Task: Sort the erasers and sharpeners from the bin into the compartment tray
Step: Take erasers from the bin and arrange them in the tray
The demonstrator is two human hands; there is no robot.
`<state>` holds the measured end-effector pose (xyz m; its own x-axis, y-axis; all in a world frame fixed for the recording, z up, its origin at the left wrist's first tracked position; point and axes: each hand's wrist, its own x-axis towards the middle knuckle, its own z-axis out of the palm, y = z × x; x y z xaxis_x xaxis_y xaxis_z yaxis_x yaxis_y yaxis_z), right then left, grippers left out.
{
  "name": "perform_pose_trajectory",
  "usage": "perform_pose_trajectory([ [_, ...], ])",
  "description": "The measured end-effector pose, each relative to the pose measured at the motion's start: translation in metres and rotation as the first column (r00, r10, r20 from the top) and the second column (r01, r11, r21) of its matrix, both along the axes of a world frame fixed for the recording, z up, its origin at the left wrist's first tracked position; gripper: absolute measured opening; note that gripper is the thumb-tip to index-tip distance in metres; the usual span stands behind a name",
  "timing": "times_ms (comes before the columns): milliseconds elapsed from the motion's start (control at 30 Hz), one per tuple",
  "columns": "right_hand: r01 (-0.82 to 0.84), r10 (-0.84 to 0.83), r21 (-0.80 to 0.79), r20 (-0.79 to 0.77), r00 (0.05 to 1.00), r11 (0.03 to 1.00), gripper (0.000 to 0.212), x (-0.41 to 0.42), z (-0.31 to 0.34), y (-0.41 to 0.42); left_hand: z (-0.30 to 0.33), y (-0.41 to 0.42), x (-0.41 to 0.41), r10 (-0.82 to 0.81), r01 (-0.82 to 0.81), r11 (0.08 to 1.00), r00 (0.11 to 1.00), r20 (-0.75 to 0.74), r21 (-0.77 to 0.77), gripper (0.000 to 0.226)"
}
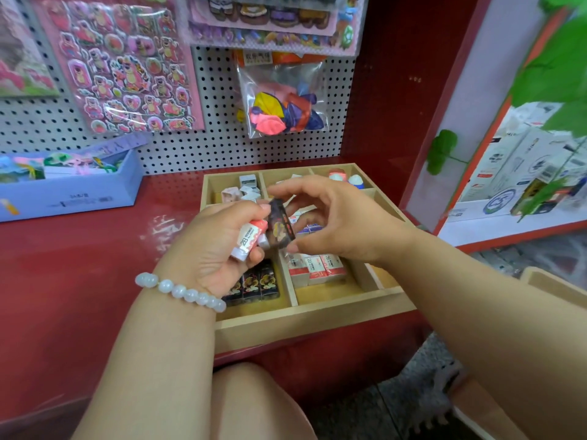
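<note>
Our L hand [219,246] w/ white bead bracelet [181,292] grips red-white 2B eraser [249,238]; R hand [333,223] pinches black patterned eraser [281,228] betw thumb & fingers, both above partitioned wooden tray [317,315] on red shelf [79,265].

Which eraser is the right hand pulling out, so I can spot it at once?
Start at the wooden tray on the red shelf; both hands meet above its middle. The right hand pinches a black eraser with gold and red print, beside the white 2B eraser in the left hand.

Black eraser [280,224] upright above wooden tray [305,315]
</note>
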<state>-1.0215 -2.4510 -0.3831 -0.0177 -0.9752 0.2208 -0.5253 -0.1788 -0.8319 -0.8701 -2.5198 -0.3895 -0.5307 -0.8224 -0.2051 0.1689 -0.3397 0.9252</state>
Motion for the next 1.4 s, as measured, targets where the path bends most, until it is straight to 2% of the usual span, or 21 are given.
perform_pose_trajectory([
  [167, -0.035, 0.02, 0.041, 0.331, 0.943, 0.999, 0.064, -0.007, -0.004, 0.008, 0.002, -0.006, 0.009, 0.1, -0.1, 0.995, 0.995, 0.0, 0.01, 0.024],
  [300, -0.083, 0.041, 0.082, 0.419, 0.907, 0.993, 0.056, -0.004, -0.009, 0.01, 0.007, -0.007, 0.02, 0.123, -0.118, 0.989, 0.991, 0.053, -0.087, 0.02],
  [433, -0.069, 0.023, 0.099, 0.409, 0.912, 0.993, 0.045, 0.011, -0.011, 0.008, 0.013, -0.009, 0.041, 0.101, -0.047, 0.965, 0.975, 0.2, -0.259, 0.016],
  [533, -0.021, -0.018, 0.127, 0.295, 0.955, 0.992, 0.035, 0.035, -0.011, 0.0, 0.009, -0.024, 0.058, 0.271, -0.197, 0.927, 0.939, 0.21, -0.319, 0.017],
  [633, 0.046, -0.049, 0.143, 0.021, 0.999, 0.989, 0.029, 0.057, -0.017, -0.012, 0.003, -0.034, 0.066, 0.371, -0.295, 0.897, 0.908, 0.195, -0.33, 0.021],
  [700, 0.043, -0.02, 0.141, -0.164, 0.986, 0.989, 0.028, 0.065, -0.024, -0.016, 0.001, -0.036, 0.067, 0.374, -0.305, 0.896, 0.91, 0.178, -0.322, 0.02],
  [800, 0.011, 0.031, 0.097, -0.424, 0.905, 0.995, 0.029, 0.07, -0.029, -0.016, 0.002, -0.032, 0.066, 0.319, -0.26, 0.916, 0.934, 0.163, -0.305, 0.019],
  [900, 0.016, 0.004, 0.037, -0.485, 0.875, 0.999, 0.032, 0.071, -0.028, -0.017, 0.005, -0.026, 0.064, 0.184, -0.15, 0.956, 0.976, 0.117, -0.253, 0.019],
  [1000, 0.064, -0.045, 0.018, -0.522, 0.852, 0.998, 0.03, 0.072, -0.027, -0.017, 0.003, -0.025, 0.066, 0.108, -0.065, 0.959, 0.983, 0.147, -0.275, 0.021],
  [1133, 0.027, 0.0, 0.045, -0.519, 0.855, 0.999, 0.038, 0.072, -0.026, -0.015, -0.003, -0.03, 0.066, 0.124, -0.043, 0.943, 0.966, 0.227, -0.331, 0.024],
  [1267, 0.048, 0.008, 0.069, -0.645, 0.764, 0.996, 0.031, 0.067, -0.024, -0.013, -0.006, -0.032, 0.065, 0.133, -0.046, 0.936, 0.963, 0.232, -0.348, 0.021],
  [1400, 0.069, -0.016, 0.062, -0.615, 0.789, 0.996, 0.034, 0.071, -0.028, -0.017, -0.006, -0.032, 0.064, 0.12, -0.04, 0.938, 0.969, 0.215, -0.345, 0.023],
])
